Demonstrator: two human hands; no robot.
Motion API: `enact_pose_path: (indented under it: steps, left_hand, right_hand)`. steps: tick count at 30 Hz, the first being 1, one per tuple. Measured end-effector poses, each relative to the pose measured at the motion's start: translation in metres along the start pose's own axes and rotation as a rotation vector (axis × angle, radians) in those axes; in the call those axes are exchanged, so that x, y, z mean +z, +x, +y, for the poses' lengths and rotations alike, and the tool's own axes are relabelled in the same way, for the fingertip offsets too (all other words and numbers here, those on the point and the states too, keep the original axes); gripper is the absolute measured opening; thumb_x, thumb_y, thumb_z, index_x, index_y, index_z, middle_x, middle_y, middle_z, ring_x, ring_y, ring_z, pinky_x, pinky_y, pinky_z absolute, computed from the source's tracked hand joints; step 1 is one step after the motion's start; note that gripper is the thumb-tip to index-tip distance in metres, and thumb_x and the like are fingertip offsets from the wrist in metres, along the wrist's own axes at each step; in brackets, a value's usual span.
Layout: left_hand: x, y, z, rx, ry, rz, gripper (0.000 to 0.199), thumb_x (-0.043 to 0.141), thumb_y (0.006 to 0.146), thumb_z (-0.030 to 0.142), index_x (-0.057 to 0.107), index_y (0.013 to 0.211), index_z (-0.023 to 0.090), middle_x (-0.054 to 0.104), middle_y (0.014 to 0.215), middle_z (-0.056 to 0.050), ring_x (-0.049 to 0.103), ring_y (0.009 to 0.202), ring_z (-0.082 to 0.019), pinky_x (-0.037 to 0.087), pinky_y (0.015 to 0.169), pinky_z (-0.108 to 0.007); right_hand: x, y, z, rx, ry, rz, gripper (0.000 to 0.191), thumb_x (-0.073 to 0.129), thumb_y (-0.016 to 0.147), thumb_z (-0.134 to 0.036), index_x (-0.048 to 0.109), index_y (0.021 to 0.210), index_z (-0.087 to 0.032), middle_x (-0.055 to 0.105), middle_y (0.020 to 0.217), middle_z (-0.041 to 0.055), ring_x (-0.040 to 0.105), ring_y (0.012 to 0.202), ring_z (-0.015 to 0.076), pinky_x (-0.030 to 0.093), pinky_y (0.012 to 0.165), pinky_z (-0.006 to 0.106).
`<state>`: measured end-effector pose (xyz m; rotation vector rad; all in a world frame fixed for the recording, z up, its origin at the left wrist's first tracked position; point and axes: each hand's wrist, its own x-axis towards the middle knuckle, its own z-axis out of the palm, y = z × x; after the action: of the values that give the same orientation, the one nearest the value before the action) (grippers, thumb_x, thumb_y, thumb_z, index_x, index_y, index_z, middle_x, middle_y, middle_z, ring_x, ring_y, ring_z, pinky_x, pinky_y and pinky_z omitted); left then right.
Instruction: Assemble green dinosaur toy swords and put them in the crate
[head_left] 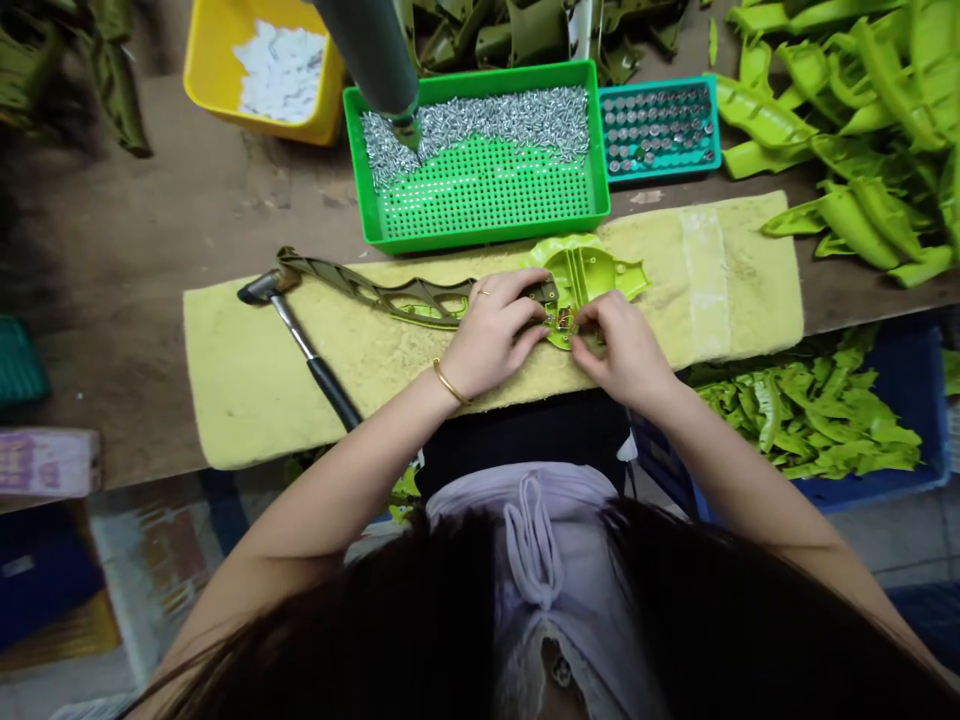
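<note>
A lime-green plastic shell point(592, 275) lies open on the yellow cloth point(262, 400), with small wired parts point(564, 318) inside it. A long olive frame piece point(360, 285) reaches left from the shell. My left hand point(501, 330) rests over the join of the olive piece and the shell, its fingers curled onto them. On the shell's right side, my right hand point(619, 345) pinches near the wired parts; what lies between its fingertips is too small to make out. A hammer point(304, 345) with a black handle lies left of my hands.
Behind the cloth stand a green basket of screws point(487, 235), a yellow bin of white pieces point(210, 60) and a teal tray point(660, 170). A dark tool point(371, 50) hangs over the basket. Lime-green shells point(870, 120) pile up right; a blue crate point(934, 400) sits below.
</note>
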<state>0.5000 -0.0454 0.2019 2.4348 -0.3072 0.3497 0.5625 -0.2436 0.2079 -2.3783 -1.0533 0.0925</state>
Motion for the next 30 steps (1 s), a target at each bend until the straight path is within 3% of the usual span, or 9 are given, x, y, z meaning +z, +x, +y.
enact_pose_path:
  steps: [7, 17, 24, 30]
  left_hand:
    - [0.002, 0.002, 0.002, -0.064, 0.043, -0.022, 0.009, 0.059, 0.089, 0.025, 0.064, 0.082, 0.021, 0.063, 0.128, -0.009, 0.057, 0.116, -0.026, 0.042, 0.097, -0.047]
    - [-0.001, 0.002, -0.002, -0.023, 0.006, 0.006, 0.008, 0.056, 0.091, 0.022, 0.064, 0.090, 0.018, 0.066, 0.126, -0.010, 0.060, 0.114, -0.023, 0.045, 0.098, -0.043]
    - [0.003, 0.000, -0.003, 0.055, 0.086, 0.062, 0.015, 0.054, 0.093, 0.026, 0.067, 0.088, 0.018, 0.067, 0.123, -0.011, 0.061, 0.113, -0.024, 0.046, 0.095, -0.043]
    - [0.000, -0.001, 0.001, 0.096, 0.189, 0.023, 0.016, 0.052, 0.094, 0.026, 0.066, 0.088, 0.020, 0.066, 0.125, -0.011, 0.060, 0.117, -0.024, 0.041, 0.101, -0.047]
  right_hand:
    - [0.000, -0.002, -0.005, 0.009, -0.102, -0.003, 0.011, 0.053, 0.084, -0.024, 0.053, 0.093, -0.018, 0.060, 0.090, 0.0082, 0.053, 0.086, 0.0221, 0.039, 0.074, 0.034]
    - [-0.006, 0.001, -0.007, 0.091, -0.041, -0.101, 0.018, 0.053, 0.084, -0.024, 0.057, 0.100, -0.016, 0.061, 0.097, 0.0118, 0.055, 0.094, 0.0258, 0.041, 0.079, 0.036]
    - [-0.009, -0.001, -0.012, -0.063, -0.220, -0.096, 0.034, 0.050, 0.088, -0.023, 0.059, 0.121, -0.022, 0.061, 0.108, 0.0113, 0.053, 0.100, 0.0263, 0.035, 0.080, 0.037]
    - [-0.010, -0.001, -0.011, -0.060, -0.212, -0.090, 0.039, 0.050, 0.088, -0.023, 0.056, 0.127, -0.020, 0.061, 0.110, 0.0125, 0.053, 0.100, 0.0250, 0.034, 0.081, 0.035]
